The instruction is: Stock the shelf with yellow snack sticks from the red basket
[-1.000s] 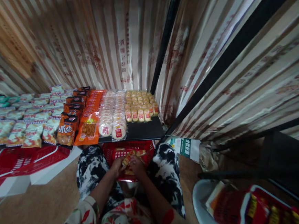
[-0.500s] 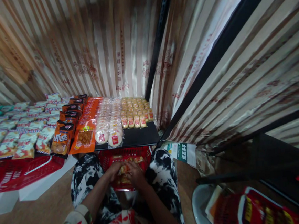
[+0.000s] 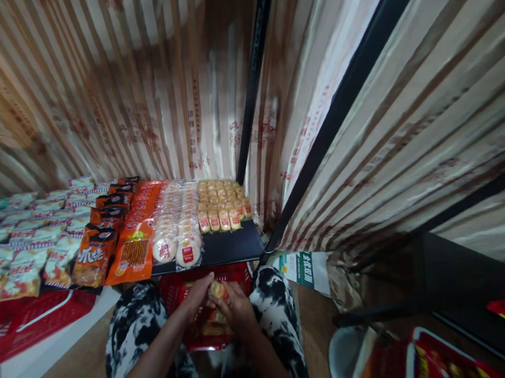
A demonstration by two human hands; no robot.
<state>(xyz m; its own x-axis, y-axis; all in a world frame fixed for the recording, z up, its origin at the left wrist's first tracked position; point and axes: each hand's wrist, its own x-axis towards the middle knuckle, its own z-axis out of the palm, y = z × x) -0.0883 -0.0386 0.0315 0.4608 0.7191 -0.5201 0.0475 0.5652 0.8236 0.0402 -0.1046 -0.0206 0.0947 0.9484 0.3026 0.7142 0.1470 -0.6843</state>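
Observation:
Between my knees sits a red plastic basket with several small wrapped yellow snacks in it. Over the basket, my left hand and my right hand come together around a small yellow snack roll in a clear wrapper. Fingers of both hands close on it, partly hidden and blurred. On the black shelf just ahead stand rows of similar yellow snack rolls with red labels. Left of them lie two rows of round white crackers in clear wrappers.
Orange stick-snack bags, black-and-orange bags and pale bags fill the shelf's left part. A second red basket is below left. Black posts and striped curtains enclose the shelf. A pale basin stands right.
The view has shifted, so the shelf sits lower in it. The snack roll now shows between my hands, clear of the basket's contents.

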